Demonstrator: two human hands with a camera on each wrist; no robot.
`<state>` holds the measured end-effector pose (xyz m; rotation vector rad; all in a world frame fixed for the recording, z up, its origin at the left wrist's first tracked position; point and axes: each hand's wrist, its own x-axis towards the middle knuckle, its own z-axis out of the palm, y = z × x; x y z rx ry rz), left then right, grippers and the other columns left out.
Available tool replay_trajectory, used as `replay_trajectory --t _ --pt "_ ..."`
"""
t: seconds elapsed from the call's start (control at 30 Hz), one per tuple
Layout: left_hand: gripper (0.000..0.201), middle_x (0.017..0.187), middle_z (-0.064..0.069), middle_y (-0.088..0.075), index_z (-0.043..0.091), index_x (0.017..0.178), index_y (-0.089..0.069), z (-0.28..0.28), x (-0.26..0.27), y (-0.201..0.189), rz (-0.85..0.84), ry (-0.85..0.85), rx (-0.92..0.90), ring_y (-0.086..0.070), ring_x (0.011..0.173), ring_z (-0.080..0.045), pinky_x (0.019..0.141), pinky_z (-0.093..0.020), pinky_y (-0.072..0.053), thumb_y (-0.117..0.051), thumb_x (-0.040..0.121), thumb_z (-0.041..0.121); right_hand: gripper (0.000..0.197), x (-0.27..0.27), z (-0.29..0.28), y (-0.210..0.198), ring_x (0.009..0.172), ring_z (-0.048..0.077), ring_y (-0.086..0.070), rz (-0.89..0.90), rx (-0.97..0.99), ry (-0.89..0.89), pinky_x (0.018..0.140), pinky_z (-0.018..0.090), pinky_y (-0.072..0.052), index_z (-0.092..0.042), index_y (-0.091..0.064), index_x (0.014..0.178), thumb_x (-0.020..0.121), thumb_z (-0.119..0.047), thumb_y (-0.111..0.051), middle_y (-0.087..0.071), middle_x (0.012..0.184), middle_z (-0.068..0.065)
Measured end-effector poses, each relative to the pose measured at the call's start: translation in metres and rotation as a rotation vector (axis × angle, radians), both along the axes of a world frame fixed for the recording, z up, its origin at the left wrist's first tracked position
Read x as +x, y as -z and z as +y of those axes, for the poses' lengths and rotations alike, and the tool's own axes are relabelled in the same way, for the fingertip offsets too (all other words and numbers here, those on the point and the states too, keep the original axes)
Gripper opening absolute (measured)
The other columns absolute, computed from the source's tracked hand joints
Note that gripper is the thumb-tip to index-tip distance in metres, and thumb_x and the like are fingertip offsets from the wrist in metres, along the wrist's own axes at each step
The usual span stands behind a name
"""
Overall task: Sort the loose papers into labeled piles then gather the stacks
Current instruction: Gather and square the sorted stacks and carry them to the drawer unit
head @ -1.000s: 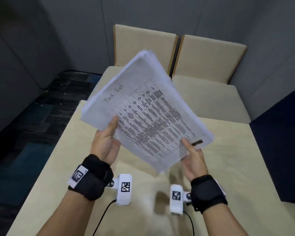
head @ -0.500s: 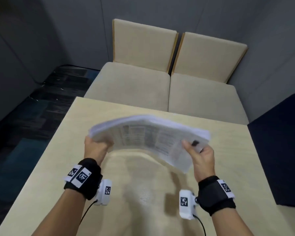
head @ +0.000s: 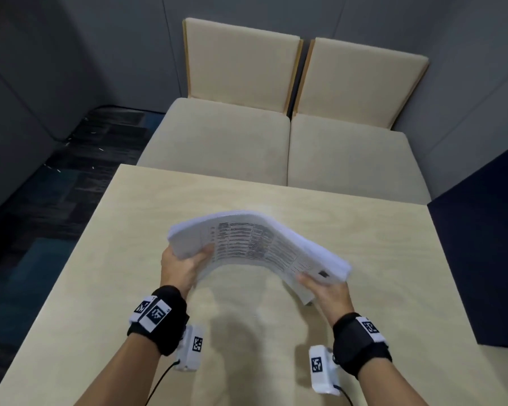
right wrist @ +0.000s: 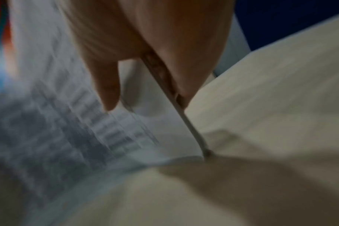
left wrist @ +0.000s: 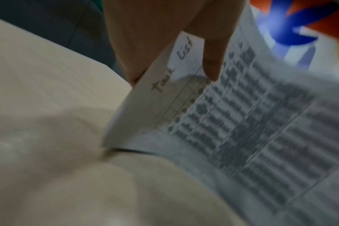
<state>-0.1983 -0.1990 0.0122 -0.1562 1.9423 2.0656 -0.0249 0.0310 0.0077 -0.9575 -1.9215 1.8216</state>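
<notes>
Now the stack of papers is down low over the surface. A second ago I had it tilted up toward the head camera, printed face readable; half a second ago it was swinging flat; at this moment it arches between my two hands, its near corners at or almost on the wood. Both wrist views show a corner meeting its own shadow, though blur keeps me from calling contact for certain.

Left hand: grips the left end of the stack, thumb on the printed top sheet, fingers curled underneath. In the left wrist view the thumb lies just beside the handwritten heading on the task list sheet, which reads roughly "Task List".

Right hand: pinches the near-right end, thumb on top near a small dark mark at the sheet's corner, fingers under the edge. The right wrist view shows the sheet edges clamped between thumb and fingers.

Location: stack centred on the surface, slightly to the near side, well short of the two beige seats beyond the far edge.

Judgement: lifting has given way to lowering, so I read this as setting the bundle down, or tapping its edges square. No separate piles are in view, so sorting looks either not begun or already gathered; I cannot tell which. The bow in the stack suggests sheets could fan or slip if either grip eases early.
</notes>
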Motion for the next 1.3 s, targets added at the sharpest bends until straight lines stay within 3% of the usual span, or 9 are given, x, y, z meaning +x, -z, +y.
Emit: replay_trajectory --t 0.07,0.17,0.23,0.33,0.53,0.67,1.0,1.13,1.3 --pt "0.017 0.081 0.008 -0.075 0.019 0.094 -0.069 0.000 0.003 0.002 -0.015 0.052 -0.043 -0.070 0.074 -0.008 0.061 -0.019 -0.056 -0.078 0.081 0.013 0.030 0.007 0.006 0.005 0.091 0.009 -0.070 -0.085 0.045 -0.102 0.080 0.022 -0.055 -0.031 -0.070 0.099 0.075 -0.020 -0.085 -0.075 0.094 -0.018" --pt "0.004 0.074 0.011 -0.075 0.018 0.089 -0.070 -0.006 0.004 -0.006 -0.020 0.160 -0.120 -0.072 0.070 -0.009 0.058 -0.019 -0.055 -0.072 0.087 0.019 0.013 0.007 0.021 0.003 0.091 0.013 -0.071 -0.191 0.073 -0.207 0.089 0.039 -0.056 -0.026 -0.071 0.100 0.088 -0.023 -0.075 -0.075 0.103 -0.007" --pt "0.012 0.081 0.000 -0.077 0.010 0.091 -0.073 -0.013 0.006 -0.012 -0.047 0.217 -0.142 -0.074 0.076 -0.020 0.067 -0.031 -0.059 -0.073 0.087 0.021 0.011 0.004 0.032 -0.008 0.094 0.011 -0.073 -0.202 -0.046 -0.268 0.090 0.035 -0.057 -0.021 -0.072 0.101 0.090 -0.021 -0.072 -0.075 0.110 0.004" --pt "0.025 0.097 -0.020 -0.074 0.000 0.101 -0.072 -0.028 0.016 -0.018 -0.118 0.211 -0.104 -0.072 0.088 -0.040 0.084 -0.053 -0.057 -0.075 0.084 0.019 0.035 0.007 0.044 -0.024 0.106 0.024 -0.071 -0.185 -0.215 -0.344 0.099 0.045 -0.052 -0.011 -0.069 0.117 0.085 -0.023 -0.076 -0.072 0.117 0.007" --pt "0.029 0.101 -0.019 -0.074 0.001 0.109 -0.068 -0.048 0.052 -0.022 -0.296 0.202 -0.044 -0.072 0.089 -0.039 0.083 -0.049 -0.057 -0.073 0.083 0.013 0.039 0.041 0.035 -0.052 0.115 0.027 -0.066 -0.171 -0.356 -0.489 0.101 0.046 -0.050 -0.009 -0.060 0.131 0.093 -0.017 -0.062 -0.068 0.126 0.007" --pt "0.035 0.104 -0.017 -0.074 0.004 0.113 -0.069 -0.048 0.073 -0.010 -0.329 0.247 -0.024 -0.072 0.093 -0.038 0.091 -0.052 -0.053 -0.076 0.081 0.017 0.038 0.075 0.017 -0.065 0.117 0.027 -0.065 -0.153 -0.334 -0.448 0.101 0.046 -0.051 -0.011 -0.058 0.133 0.097 -0.021 -0.057 -0.067 0.128 0.007" --pt "0.031 0.096 -0.012 -0.076 0.006 0.106 -0.067 -0.024 0.118 0.007 -0.287 0.331 -0.111 -0.073 0.083 -0.033 0.078 -0.044 -0.057 -0.069 0.090 0.033 0.031 0.169 -0.007 -0.078 0.110 0.027 -0.069 -0.075 -0.294 -0.141 0.096 0.042 -0.054 -0.009 -0.064 0.126 0.096 -0.017 -0.060 -0.071 0.121 0.009" --pt "0.027 0.101 -0.016 -0.074 0.003 0.110 -0.063 0.002 0.140 0.005 -0.227 0.393 -0.188 -0.072 0.087 -0.036 0.084 -0.055 -0.056 -0.064 0.095 0.026 0.030 0.205 0.009 -0.084 0.111 0.025 -0.068 -0.069 -0.249 -0.111 0.097 0.039 -0.054 -0.008 -0.064 0.126 0.097 -0.016 -0.060 -0.071 0.120 0.006" --pt "0.021 0.101 -0.021 -0.071 -0.001 0.108 -0.056 0.051 0.186 -0.011 -0.082 0.405 -0.172 -0.068 0.081 -0.033 0.077 -0.048 -0.056 -0.062 0.095 0.015 0.033 0.266 0.056 -0.091 0.110 0.023 -0.069 -0.148 -0.145 -0.190 0.096 0.037 -0.054 -0.008 -0.067 0.121 0.089 -0.001 -0.066 -0.073 0.118 0.004"
